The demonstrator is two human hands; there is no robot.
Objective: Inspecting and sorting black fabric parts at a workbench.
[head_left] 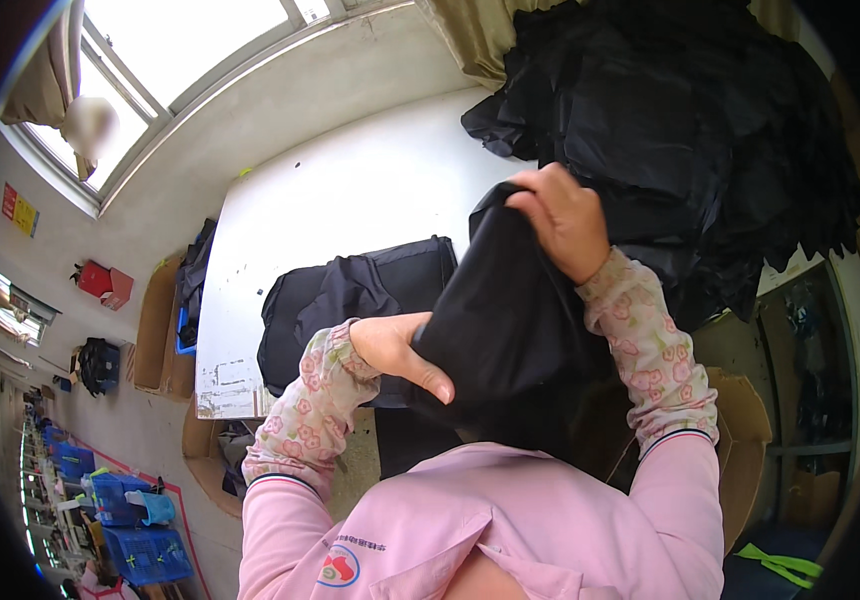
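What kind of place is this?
Probably a garment or sewing workshop: a big heap of black fabric on a white table, a black cloth held up in front of it, and blue crates at the lower left.

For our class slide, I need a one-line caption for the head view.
A left hand and right hand hold black cloth at a white table with a heap of black fabric.

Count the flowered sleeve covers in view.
2: the left cover on the forearm behind the left hand, the right cover behind the right hand, which grips black cloth. No others show.
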